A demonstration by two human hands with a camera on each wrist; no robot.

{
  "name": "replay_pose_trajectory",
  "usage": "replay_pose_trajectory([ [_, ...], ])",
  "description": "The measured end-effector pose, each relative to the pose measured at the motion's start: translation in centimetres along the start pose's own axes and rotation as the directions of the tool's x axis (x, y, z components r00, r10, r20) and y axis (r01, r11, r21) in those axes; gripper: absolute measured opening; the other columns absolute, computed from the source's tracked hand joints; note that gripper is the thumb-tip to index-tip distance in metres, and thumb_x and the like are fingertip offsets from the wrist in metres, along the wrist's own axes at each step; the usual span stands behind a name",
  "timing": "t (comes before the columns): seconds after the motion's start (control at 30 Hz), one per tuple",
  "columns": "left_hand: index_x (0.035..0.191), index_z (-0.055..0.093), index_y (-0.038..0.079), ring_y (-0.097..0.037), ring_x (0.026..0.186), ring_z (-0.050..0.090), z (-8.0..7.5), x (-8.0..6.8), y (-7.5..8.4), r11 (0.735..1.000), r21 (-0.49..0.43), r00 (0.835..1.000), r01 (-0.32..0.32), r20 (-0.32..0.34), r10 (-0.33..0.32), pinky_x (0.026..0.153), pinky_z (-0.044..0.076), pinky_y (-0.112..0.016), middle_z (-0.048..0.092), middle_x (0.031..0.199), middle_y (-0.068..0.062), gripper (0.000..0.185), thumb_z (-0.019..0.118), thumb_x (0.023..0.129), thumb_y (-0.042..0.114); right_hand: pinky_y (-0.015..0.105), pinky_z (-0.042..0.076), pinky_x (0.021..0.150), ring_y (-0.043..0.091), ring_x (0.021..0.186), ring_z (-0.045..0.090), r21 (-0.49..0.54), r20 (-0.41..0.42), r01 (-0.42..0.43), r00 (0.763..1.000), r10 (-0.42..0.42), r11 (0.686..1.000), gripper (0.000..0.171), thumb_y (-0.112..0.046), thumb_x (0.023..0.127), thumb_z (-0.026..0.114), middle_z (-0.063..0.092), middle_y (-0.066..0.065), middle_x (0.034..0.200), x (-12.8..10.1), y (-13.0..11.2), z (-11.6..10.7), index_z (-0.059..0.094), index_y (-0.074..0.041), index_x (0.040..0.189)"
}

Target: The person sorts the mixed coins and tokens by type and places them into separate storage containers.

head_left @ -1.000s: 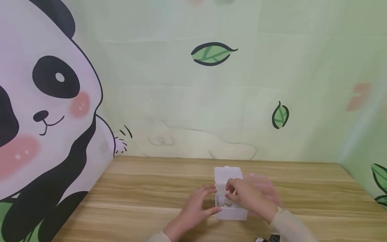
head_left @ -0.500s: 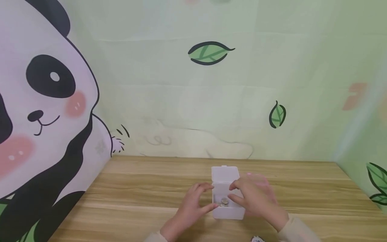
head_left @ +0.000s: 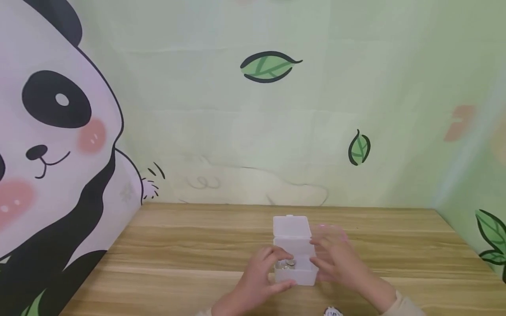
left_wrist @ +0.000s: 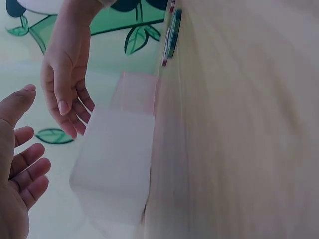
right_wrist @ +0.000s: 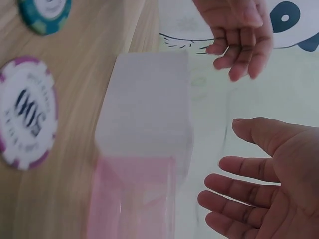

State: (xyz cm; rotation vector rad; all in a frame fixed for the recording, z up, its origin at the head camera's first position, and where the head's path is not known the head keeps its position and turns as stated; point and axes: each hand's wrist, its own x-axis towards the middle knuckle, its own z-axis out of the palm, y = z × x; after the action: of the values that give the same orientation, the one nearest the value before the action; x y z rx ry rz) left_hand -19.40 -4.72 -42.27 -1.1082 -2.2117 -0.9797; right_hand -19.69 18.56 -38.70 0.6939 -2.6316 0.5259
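A white box (head_left: 295,277) stands on the table with its lid (head_left: 292,227) raised at the back. Several shiny round pieces, coin-like but too small to make out, lie in its left part; one silvery round piece (head_left: 290,262) is plainest. My left hand (head_left: 262,274) hovers at the box's left front, fingers apart, with nothing seen in them. In the left wrist view, the left hand (left_wrist: 20,169) is off the box wall. At the box's right side my right hand (head_left: 344,263) is spread, and the right wrist view shows that hand (right_wrist: 279,184) bare.
Just right of the white box sits a pink see-through box (right_wrist: 134,199), partly behind my right hand in the head view. Near the front edge lie a white-and-purple poker chip marked 500 (right_wrist: 27,113) and a green one (right_wrist: 47,12). A printed cloth wall (head_left: 221,131) rises behind the table.
My right hand, earlier with bent fingers over the box, has drawn out to the right and spread its fingers. My left hand has shifted right, over the box's left front. The head view has turned slightly.
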Motion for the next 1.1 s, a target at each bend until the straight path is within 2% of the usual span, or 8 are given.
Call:
replay_pose_trajectory([
  [0.13,0.110,0.061,0.011,-0.014,0.098,0.058,0.3,0.0,0.9,0.998,-0.013,0.997,-0.069,0.041,0.070,0.086,0.051,-0.021,0.061,0.108,-0.001,0.046,0.083,0.072,0.026,0.051,0.051,0.092,0.033,0.112,0.061,0.014,-0.075,0.077,0.994,-0.076,0.997,0.043,-0.015,0.077,0.078,0.067,0.010,0.117,-0.7,0.9,0.1,0.065,-0.007,0.117],
  [0.2,0.111,0.060,0.011,-0.013,0.098,0.058,0.4,0.0,1.3,0.996,-0.003,0.993,-0.093,0.077,0.093,0.087,0.050,-0.018,0.060,0.109,-0.001,0.046,0.082,0.073,0.028,0.049,0.053,0.090,0.031,0.113,0.060,0.033,-0.089,0.089,0.992,-0.085,0.996,0.046,-0.014,0.077,0.078,0.066,0.008,0.120,-1.1,1.3,0.0,0.063,-0.008,0.120],
  [0.33,0.111,0.061,0.012,-0.012,0.102,0.057,0.7,-0.1,2.1,0.993,0.028,0.980,-0.116,0.167,0.110,0.090,0.047,-0.015,0.060,0.109,0.001,0.045,0.080,0.076,0.034,0.047,0.055,0.086,0.029,0.108,0.063,0.039,-0.065,0.019,0.998,-0.016,0.999,0.044,-0.017,0.081,0.075,0.066,0.007,0.119,-2.0,1.8,-0.5,0.062,-0.007,0.122],
  [0.47,0.110,0.062,0.013,-0.011,0.102,0.057,1.0,-0.2,2.4,0.988,0.043,0.960,-0.149,0.246,0.134,0.091,0.045,-0.014,0.062,0.108,0.003,0.045,0.079,0.077,0.037,0.047,0.056,0.083,0.031,0.100,0.066,0.006,-0.053,-0.061,0.997,0.061,0.998,0.041,-0.020,0.082,0.074,0.068,0.011,0.112,-2.7,2.6,-0.9,0.063,-0.004,0.117],
  [0.63,0.108,0.063,0.011,-0.014,0.105,0.059,1.5,-0.3,2.1,0.972,0.049,0.926,-0.229,0.319,0.203,0.095,0.045,-0.016,0.064,0.112,-0.003,0.040,0.076,0.078,0.033,0.051,0.055,0.084,0.036,0.100,0.065,0.010,-0.043,-0.102,0.994,0.102,0.995,0.043,-0.023,0.082,0.074,0.066,0.016,0.115,-3.5,3.7,-1.2,0.063,-0.002,0.118],
  [0.73,0.109,0.063,0.011,-0.013,0.104,0.059,1.9,-0.2,2.0,0.963,0.046,0.904,-0.265,0.359,0.232,0.095,0.044,-0.014,0.065,0.109,-0.003,0.038,0.072,0.079,0.033,0.054,0.053,0.087,0.038,0.104,0.063,0.014,-0.039,-0.118,0.992,0.119,0.993,0.045,-0.024,0.083,0.074,0.065,0.019,0.117,-4.0,4.4,-1.3,0.062,-0.001,0.119],
  [0.9,0.108,0.064,0.011,-0.008,0.099,0.059,2.7,-0.2,2.0,0.951,0.046,0.882,-0.306,0.389,0.265,0.092,0.041,-0.008,0.066,0.103,0.002,0.033,0.067,0.082,0.033,0.057,0.051,0.090,0.039,0.108,0.061,-0.008,-0.042,-0.141,0.989,0.141,0.990,0.047,-0.027,0.083,0.074,0.064,0.019,0.118,-4.7,5.3,-1.4,0.062,-0.001,0.120],
  [1.1,0.100,0.067,0.010,-0.005,0.090,0.059,4.1,-0.6,1.8,0.939,0.007,0.872,-0.343,0.374,0.315,0.086,0.038,-0.004,0.066,0.093,0.003,0.020,0.064,0.085,0.023,0.055,0.052,0.090,0.040,0.106,0.062,-0.029,-0.021,-0.149,0.989,0.148,0.988,0.056,-0.029,0.080,0.075,0.063,0.021,0.118,-5.2,6.3,-1.3,0.059,0.003,0.123],
])
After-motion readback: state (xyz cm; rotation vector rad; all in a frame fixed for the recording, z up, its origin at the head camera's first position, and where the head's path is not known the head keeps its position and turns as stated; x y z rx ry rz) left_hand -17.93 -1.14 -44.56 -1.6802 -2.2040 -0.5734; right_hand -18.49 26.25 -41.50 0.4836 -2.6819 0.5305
